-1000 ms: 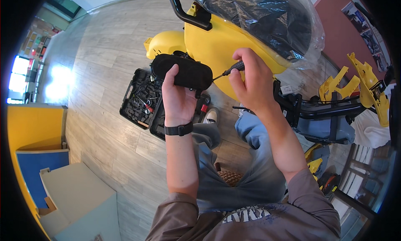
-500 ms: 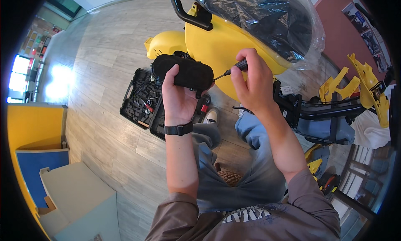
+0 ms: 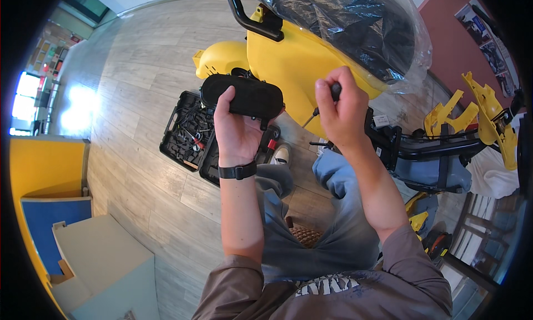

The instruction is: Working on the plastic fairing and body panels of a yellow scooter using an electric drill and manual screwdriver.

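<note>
My left hand (image 3: 236, 128) holds a black oval part (image 3: 242, 97) from below, pressed against the yellow body panel (image 3: 300, 70) of a small vehicle. A dark band sits on that wrist. My right hand (image 3: 341, 109) is closed around the black handle of a screwdriver (image 3: 322, 103). Its thin shaft slants down and left, with the tip close to the right end of the black part. Above both hands lies a black seat under clear plastic wrap (image 3: 355, 26).
An open black tool case (image 3: 189, 134) with several bits lies on the wooden floor left of my knees. A black frame (image 3: 427, 148) and loose yellow panels (image 3: 488, 114) stand at the right. At lower left are a yellow and blue surface (image 3: 44, 209) and a pale box (image 3: 105, 264).
My right hand has turned slightly on the screwdriver handle and shifted a little to the right. My left hand keeps the black part in the same place.
</note>
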